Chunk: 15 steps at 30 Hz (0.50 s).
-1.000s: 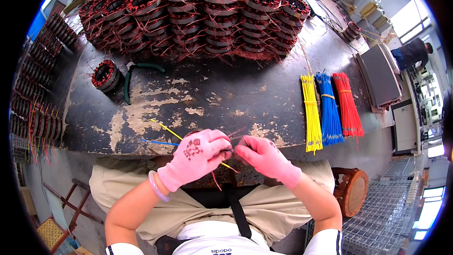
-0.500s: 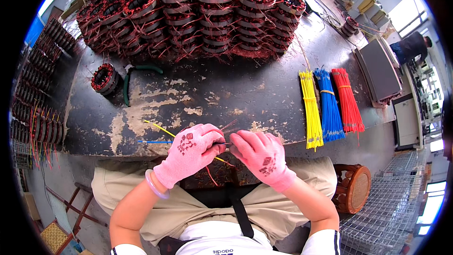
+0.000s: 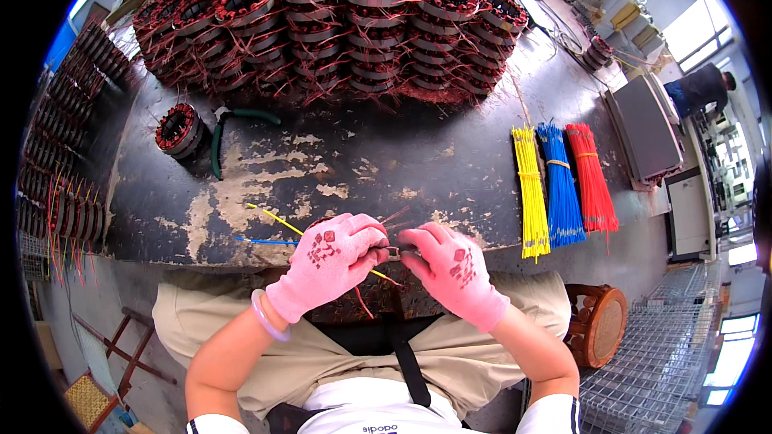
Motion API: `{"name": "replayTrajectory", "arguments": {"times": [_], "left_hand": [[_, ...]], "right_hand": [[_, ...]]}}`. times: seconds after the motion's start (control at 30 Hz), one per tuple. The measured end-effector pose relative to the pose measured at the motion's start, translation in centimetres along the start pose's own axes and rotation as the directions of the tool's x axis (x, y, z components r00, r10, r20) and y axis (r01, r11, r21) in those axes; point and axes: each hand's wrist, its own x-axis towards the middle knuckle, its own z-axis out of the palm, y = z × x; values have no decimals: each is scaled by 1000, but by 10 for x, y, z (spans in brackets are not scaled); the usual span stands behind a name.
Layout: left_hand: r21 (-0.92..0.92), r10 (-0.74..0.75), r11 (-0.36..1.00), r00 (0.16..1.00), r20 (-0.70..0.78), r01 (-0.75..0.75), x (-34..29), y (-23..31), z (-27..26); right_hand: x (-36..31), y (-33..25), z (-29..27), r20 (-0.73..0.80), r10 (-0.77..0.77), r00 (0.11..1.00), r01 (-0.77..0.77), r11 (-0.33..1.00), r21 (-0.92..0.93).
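Observation:
Both of my hands wear pink gloves and meet at the bench's front edge. My left hand is closed around a wire-wound motor stator, mostly hidden under the glove. Past that hand stick out a yellow lead wire, a blue lead wire and a red lead wire. Fine copper wires rise behind the fingertips. Close beside it, my right hand has thumb and fingers pinched together at a small greyish edge between the hands. What exactly it pinches is too hidden to make out.
Stacked stators fill the back of the bench. A single stator and green-handled pliers lie at left. Bundles of yellow wires, blue wires and red wires lie at right. A person is far right.
My right hand has shifted slightly right and down, its fingers a little apart from the left hand's, showing a greyish edge between them. The left hand keeps its hold.

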Motion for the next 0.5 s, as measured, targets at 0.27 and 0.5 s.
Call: {"name": "replayTrajectory", "arguments": {"times": [0.27,0.5], "left_hand": [[24,9,1000,1000,16,-9,2,0,-2],[-7,-14,1000,1000,4,14,-1,-1,0]], "right_hand": [[8,7,17,543,330,773,-632,321,705],[2,-5,0,-43,143,989,-130,969,211]]}}
